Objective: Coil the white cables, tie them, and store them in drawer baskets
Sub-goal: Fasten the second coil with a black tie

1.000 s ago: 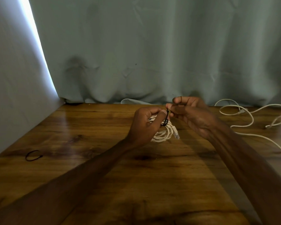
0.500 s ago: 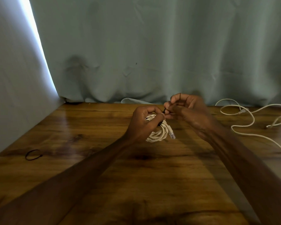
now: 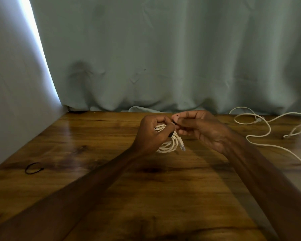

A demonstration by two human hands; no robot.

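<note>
My left hand [image 3: 151, 133] grips a coiled white cable [image 3: 170, 145] just above the wooden table [image 3: 111, 171]; a plug end hangs at the coil's lower right. A black tie [image 3: 171, 133] wraps the coil near my left thumb. My right hand [image 3: 198, 126] is close against the left, its fingertips pinching the upper end of the black tie. A second white cable [image 3: 261, 134] lies uncoiled on the table at the right. No drawer baskets are in view.
A spare black tie loop [image 3: 33, 168] lies on the table at the far left. A grey-green curtain [image 3: 163, 58] hangs behind the table, and a pale wall [image 3: 10, 101] borders its left side.
Both hands have sunk slightly and drawn closer together. The right hand's fingers have dropped lower on the tie, and the black tie sits tighter against the coil.
</note>
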